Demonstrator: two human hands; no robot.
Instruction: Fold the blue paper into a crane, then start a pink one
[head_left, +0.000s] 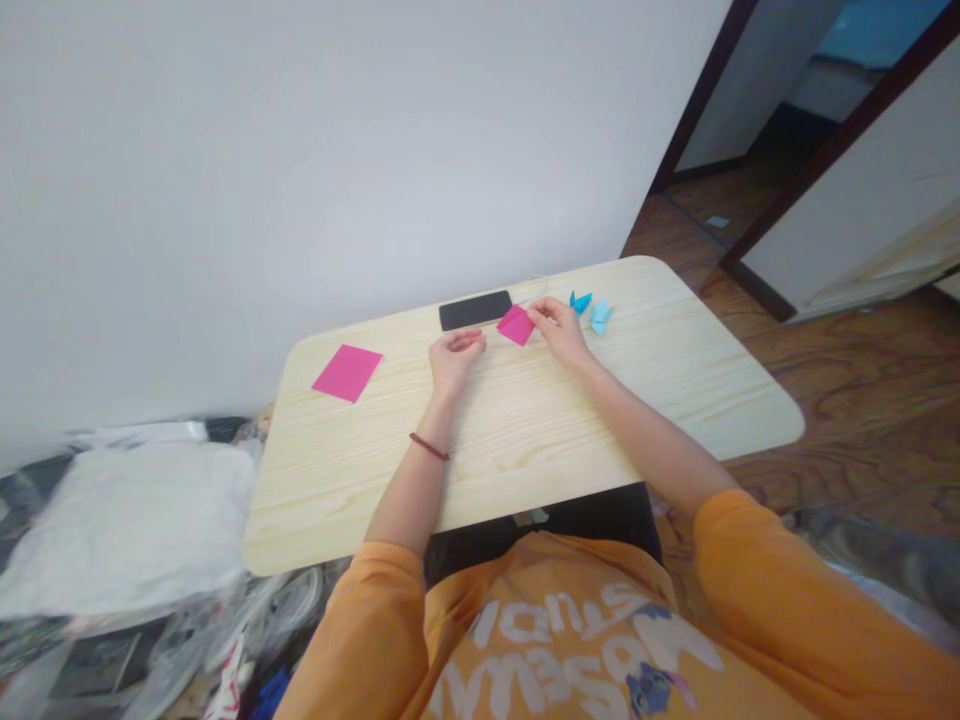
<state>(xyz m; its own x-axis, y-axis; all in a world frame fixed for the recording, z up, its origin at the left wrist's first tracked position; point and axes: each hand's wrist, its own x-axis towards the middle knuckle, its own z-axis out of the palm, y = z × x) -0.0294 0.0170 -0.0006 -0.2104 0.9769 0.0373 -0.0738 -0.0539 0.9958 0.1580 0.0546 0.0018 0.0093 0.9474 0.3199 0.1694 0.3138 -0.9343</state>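
Observation:
A small folded square of pink origami paper (516,325) stands out over the pale wooden table top, its right corner pinched between the thumb and fingers of my right hand (559,328). To the left of that paper, and apart from it, is my left hand (454,358). Its fingers are loosely bent with nothing visible in them. Just beyond my right hand lie a darker blue folded paper figure (580,303) and a light blue folded paper figure (601,317). A flat, larger pink paper square (348,373) rests on the left side of the table.
At the table's (525,440) back edge lies a black phone (475,310), with a thin pale cable beside it. A white wall rises behind. White bags (135,530) and clutter fill the floor at left; a doorway and wooden floor (862,400) are at right.

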